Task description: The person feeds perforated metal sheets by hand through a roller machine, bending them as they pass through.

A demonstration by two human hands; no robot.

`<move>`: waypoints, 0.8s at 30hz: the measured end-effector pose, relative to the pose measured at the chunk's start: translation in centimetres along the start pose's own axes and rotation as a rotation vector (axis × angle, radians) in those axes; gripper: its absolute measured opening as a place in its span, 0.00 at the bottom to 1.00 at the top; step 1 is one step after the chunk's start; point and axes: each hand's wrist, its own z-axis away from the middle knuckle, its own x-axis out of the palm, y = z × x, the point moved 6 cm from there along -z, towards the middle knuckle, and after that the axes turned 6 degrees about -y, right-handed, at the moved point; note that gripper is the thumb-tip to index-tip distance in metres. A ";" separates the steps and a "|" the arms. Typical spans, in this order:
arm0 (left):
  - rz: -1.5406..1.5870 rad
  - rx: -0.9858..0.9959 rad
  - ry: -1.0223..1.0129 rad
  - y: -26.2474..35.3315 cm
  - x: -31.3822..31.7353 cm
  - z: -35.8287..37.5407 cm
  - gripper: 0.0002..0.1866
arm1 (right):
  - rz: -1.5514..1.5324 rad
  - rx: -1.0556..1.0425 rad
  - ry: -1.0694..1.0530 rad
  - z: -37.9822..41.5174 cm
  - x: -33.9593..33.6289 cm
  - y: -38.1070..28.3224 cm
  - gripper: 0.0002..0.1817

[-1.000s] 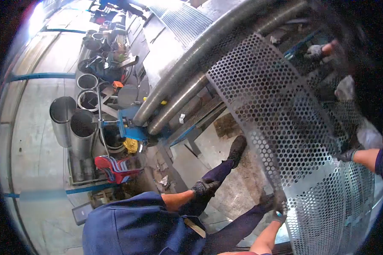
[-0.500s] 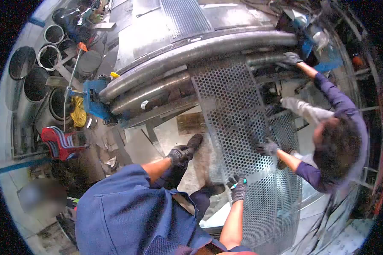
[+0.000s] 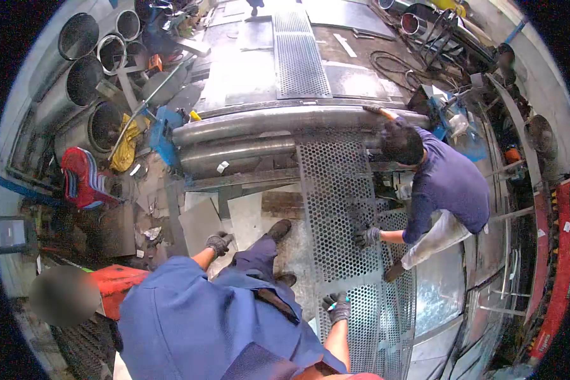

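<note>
My right hand [image 3: 337,308], in a dark glove, is closed around a slim white-and-teal marker [image 3: 332,306]. It lies over the left edge of a long perforated metal sheet [image 3: 339,209]. The sheet runs from the steel rollers [image 3: 247,149] toward me. My left hand [image 3: 218,244], gloved too, hangs beside my bent leg, its fingers loosely apart with nothing seen in them. Across the sheet, a co-worker [image 3: 449,177] leans in, one gloved hand [image 3: 367,237] on the sheet and the other arm reaching to the top roller.
Blue end stands [image 3: 166,136] carry the rollers. Beyond them another perforated sheet [image 3: 301,63] lies on the floor. Large pipes [image 3: 85,79] and red stacked stools [image 3: 82,180] stand at left. Flat metal plates [image 3: 199,225] lie near my feet. A red beam [image 3: 557,272] is at right.
My view has tilted up and shifted. My left hand has come away from my knee. The co-worker has bent further toward the rollers. My right hand still holds the marker at the sheet.
</note>
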 end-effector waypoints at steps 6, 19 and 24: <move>-0.057 0.119 0.068 -2.5 1.2 5.7 0.24 | -0.070 0.128 0.135 4.5 -13.4 7.2 0.34; -0.153 0.392 -0.111 6.5 4.9 -0.4 0.27 | -0.251 -0.157 0.307 14.4 -8.7 8.8 0.33; -0.008 0.355 -0.215 11.2 2.9 0.1 0.24 | -0.248 -0.232 0.331 15.9 -3.2 7.6 0.33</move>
